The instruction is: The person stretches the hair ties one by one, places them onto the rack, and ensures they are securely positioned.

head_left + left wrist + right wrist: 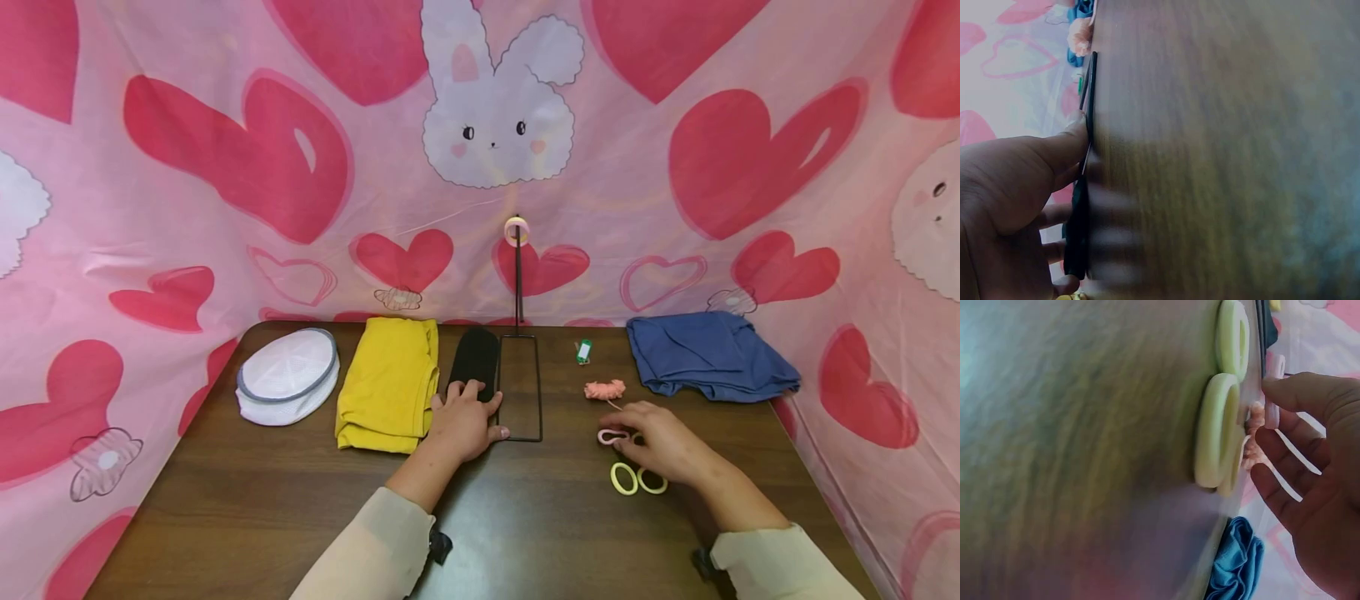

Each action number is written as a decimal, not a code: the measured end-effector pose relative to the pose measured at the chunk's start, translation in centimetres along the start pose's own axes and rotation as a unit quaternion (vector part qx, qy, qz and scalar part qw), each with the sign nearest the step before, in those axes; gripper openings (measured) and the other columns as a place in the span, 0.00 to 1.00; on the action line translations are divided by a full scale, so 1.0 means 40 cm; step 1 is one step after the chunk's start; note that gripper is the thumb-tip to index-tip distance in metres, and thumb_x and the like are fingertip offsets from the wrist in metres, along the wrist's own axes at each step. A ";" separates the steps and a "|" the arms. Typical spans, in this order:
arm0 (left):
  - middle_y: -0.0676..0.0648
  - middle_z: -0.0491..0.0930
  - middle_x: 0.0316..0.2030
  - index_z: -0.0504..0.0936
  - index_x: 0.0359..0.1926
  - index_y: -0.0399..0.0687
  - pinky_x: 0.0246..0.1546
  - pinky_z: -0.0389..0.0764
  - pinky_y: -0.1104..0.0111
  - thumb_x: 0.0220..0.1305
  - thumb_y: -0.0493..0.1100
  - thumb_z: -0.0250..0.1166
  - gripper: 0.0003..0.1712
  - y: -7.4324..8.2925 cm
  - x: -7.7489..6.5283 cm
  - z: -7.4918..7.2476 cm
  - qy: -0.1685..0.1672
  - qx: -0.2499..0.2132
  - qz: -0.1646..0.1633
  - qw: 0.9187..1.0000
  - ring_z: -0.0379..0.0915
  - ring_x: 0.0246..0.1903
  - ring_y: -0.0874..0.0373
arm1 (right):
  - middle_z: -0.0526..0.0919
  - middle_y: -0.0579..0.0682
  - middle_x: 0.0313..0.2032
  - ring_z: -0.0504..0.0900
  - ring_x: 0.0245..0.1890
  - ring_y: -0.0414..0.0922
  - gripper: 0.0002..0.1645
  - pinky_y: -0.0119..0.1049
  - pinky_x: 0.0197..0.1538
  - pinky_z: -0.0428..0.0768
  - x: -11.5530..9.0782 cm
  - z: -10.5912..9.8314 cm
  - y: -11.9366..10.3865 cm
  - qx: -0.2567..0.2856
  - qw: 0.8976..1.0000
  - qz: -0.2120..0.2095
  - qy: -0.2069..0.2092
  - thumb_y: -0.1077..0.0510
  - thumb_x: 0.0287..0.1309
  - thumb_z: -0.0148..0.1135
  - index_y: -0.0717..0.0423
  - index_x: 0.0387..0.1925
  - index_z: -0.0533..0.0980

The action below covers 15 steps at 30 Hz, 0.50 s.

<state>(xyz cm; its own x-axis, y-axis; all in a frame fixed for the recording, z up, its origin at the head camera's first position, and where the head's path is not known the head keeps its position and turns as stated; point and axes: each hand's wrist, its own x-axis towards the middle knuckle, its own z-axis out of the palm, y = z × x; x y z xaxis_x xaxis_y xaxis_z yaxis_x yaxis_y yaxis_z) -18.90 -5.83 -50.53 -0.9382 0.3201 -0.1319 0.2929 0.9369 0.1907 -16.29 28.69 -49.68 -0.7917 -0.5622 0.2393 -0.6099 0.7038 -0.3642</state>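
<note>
My right hand point(663, 442) pinches a pink ring point(606, 436) between thumb and fingers; the right wrist view shows this pink ring point(1274, 419) raised off the tabletop. Just below that hand lie yellow rings point(615, 479), and another is partly hidden by its fingers. My left hand point(465, 421) rests with spread fingers on the near end of a flat black oblong thing point(476, 350), thumb at the wire base of a black stand point(540, 392). On the stand's upright arm hangs a pale yellow and pink ring point(507, 236).
A folded yellow cloth point(386, 383) lies left of the black thing, with a round white mesh item point(288, 367) farther left. Beyond my right hand are a coral yarn bundle point(603, 389), a small green-and-white item point(583, 352) and a folded blue cloth point(705, 354). Printed curtain encloses the table.
</note>
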 end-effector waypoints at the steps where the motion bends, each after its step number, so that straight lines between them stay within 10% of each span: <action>1: 0.44 0.65 0.73 0.70 0.76 0.69 0.60 0.60 0.39 0.65 0.73 0.62 0.41 0.000 0.000 -0.001 -0.001 0.000 0.000 1.000 0.56 0.70 0.38 | 0.86 0.40 0.44 0.81 0.44 0.38 0.19 0.42 0.46 0.82 0.002 -0.001 -0.003 0.002 1.000 -0.002 0.003 0.64 0.54 0.76 0.51 0.49 0.87; 15: 0.44 0.65 0.73 0.70 0.76 0.68 0.61 0.60 0.38 0.65 0.72 0.62 0.41 0.001 -0.003 -0.004 0.002 -0.002 0.001 1.000 0.56 0.70 0.38 | 0.86 0.38 0.42 0.83 0.42 0.35 0.16 0.36 0.42 0.83 0.054 -0.025 -0.068 0.026 0.996 -0.064 0.057 0.66 0.54 0.77 0.46 0.43 0.88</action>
<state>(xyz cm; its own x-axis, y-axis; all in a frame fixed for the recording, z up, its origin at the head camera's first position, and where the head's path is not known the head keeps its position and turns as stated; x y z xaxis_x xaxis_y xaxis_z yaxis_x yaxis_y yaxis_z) -18.81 -5.85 -50.37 -0.9380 0.3221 -0.1283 0.2947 0.9356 0.1942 -16.36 26.00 -47.27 -0.7079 -0.5907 0.3871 -0.7061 0.6047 -0.3686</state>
